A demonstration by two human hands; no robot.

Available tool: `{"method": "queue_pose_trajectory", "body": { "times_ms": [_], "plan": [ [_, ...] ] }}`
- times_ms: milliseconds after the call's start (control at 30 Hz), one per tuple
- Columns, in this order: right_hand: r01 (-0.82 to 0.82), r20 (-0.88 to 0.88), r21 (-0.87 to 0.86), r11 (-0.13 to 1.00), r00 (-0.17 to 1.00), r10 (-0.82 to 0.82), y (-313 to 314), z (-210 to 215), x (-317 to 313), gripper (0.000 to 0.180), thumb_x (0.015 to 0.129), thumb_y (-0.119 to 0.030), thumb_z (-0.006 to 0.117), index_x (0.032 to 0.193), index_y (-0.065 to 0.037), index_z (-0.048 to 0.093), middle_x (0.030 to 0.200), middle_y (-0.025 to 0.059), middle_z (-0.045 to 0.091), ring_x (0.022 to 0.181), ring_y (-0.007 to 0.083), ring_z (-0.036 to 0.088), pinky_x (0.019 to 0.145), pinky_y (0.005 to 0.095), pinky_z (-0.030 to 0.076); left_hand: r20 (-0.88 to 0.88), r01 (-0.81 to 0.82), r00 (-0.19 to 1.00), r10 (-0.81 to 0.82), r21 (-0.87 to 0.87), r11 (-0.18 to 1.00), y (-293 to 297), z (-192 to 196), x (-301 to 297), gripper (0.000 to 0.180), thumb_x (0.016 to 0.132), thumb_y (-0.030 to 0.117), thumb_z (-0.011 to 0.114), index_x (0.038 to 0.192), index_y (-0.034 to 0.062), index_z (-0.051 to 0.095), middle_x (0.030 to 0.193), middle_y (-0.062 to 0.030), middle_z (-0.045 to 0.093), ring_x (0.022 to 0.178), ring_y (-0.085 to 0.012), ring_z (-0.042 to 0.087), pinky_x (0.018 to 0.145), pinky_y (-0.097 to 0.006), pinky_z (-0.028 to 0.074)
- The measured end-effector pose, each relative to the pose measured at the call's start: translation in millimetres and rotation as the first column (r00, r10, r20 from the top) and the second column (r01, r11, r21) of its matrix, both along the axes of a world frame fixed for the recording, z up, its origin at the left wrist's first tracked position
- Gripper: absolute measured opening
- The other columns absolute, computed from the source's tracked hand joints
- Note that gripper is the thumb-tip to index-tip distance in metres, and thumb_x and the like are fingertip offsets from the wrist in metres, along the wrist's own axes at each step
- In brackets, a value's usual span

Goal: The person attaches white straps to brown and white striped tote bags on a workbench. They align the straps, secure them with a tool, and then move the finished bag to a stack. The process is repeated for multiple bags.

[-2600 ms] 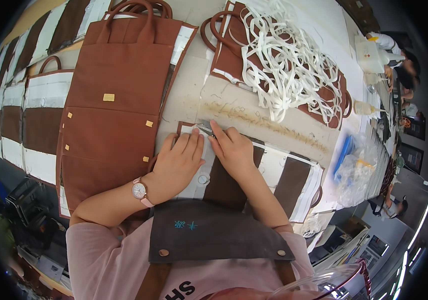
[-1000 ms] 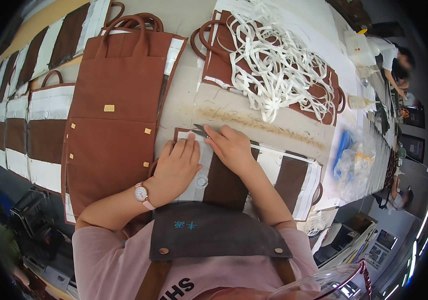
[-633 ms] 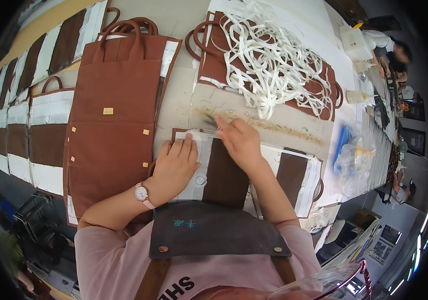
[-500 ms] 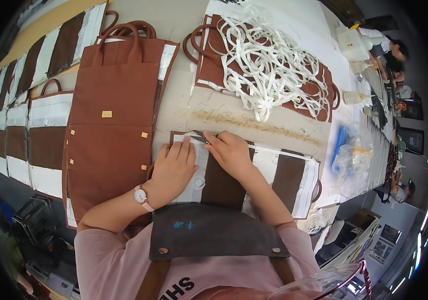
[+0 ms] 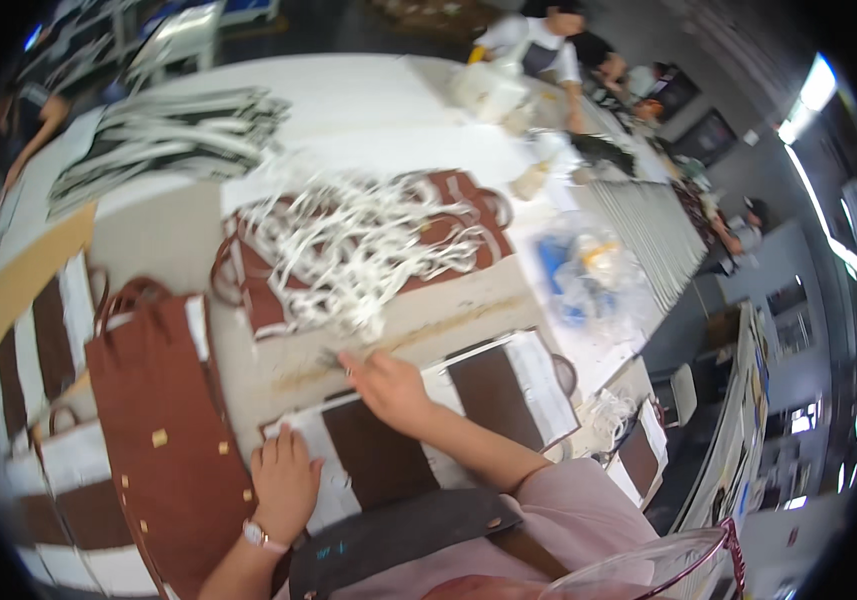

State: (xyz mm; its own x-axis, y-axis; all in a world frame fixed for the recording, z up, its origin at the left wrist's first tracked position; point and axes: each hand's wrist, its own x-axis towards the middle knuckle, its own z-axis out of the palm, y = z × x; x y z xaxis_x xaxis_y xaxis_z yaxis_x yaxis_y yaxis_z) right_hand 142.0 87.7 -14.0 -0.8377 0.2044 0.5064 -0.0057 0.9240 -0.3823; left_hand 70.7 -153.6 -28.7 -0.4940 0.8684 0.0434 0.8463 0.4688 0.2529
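My left hand (image 5: 284, 482) lies flat on the left end of a bag panel (image 5: 378, 455) with dark brown and white bands, its fingers stretched out. Above the panel's far edge, my right hand (image 5: 388, 392) is closed around small metal snips (image 5: 329, 358), whose tips point left and are smeared by motion. To the left of my left hand lies a reddish-brown bag (image 5: 163, 400) with looped handles and small yellow tabs.
Tangled white straps (image 5: 368, 250) lie on another brown bag piece beyond my hands. A bundle of dark and white strips (image 5: 173, 140) sits at the far left. Plastic bags (image 5: 593, 270) and a white container (image 5: 493, 90) stand to the right. Other people work along the table.
My head view has swung to the right and farther up the table. My right hand, with the snips, has lifted away from the left hand, which stays on the panel.
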Motion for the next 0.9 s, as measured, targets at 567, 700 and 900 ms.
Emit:
{"method": "queue_pose_trajectory", "body": {
  "times_ms": [567, 700, 900],
  "plan": [
    [0.894, 0.305, 0.438, 0.093, -0.05, -0.951, 108.6, 30.8, 414.0, 0.039, 0.096, -0.018, 0.059, 0.133, -0.008, 0.054, 0.106, 0.0218, 0.06, 0.081, 0.0402, 0.067, 0.07, 0.0508, 0.054, -0.083, 0.045, 0.996, -0.035, 0.12, 0.992, 0.0, -14.0, -4.0, 0.066, 0.082, 0.03, 0.073, 0.133, -0.0051, 0.051, 0.128, -0.0197, 0.056, 0.117, -0.0384, 0.05, 0.1, -0.051, 0.036],
    [0.828, 0.297, 0.529, 0.183, 0.021, -0.955, 103.1, -2.2, 393.1, 0.042, 0.091, -0.013, 0.064, 0.13, -0.003, 0.056, 0.11, 0.0234, 0.059, 0.099, 0.0428, 0.061, 0.085, 0.0521, 0.05, -0.068, 0.038, 0.997, -0.029, 0.123, 0.992, 0.5, -0.9, -3.7, 0.065, 0.083, 0.029, 0.073, 0.134, -0.0054, 0.051, 0.131, -0.0196, 0.055, 0.119, -0.0382, 0.049, 0.101, -0.05, 0.036],
    [0.648, 0.105, 0.16, 0.744, 0.739, -0.666, 101.5, 16.9, 218.2, 0.032, 0.088, -0.009, 0.067, 0.118, -0.001, 0.063, 0.111, 0.0203, 0.06, 0.105, 0.0397, 0.056, 0.091, 0.0481, 0.045, -0.047, -0.008, 0.999, 0.01, 0.044, 0.999, -3.7, 10.4, -4.7, 0.067, 0.084, 0.031, 0.073, 0.135, -0.0044, 0.051, 0.131, -0.0178, 0.054, 0.119, -0.0347, 0.05, 0.1, -0.045, 0.039]
  ]
}}
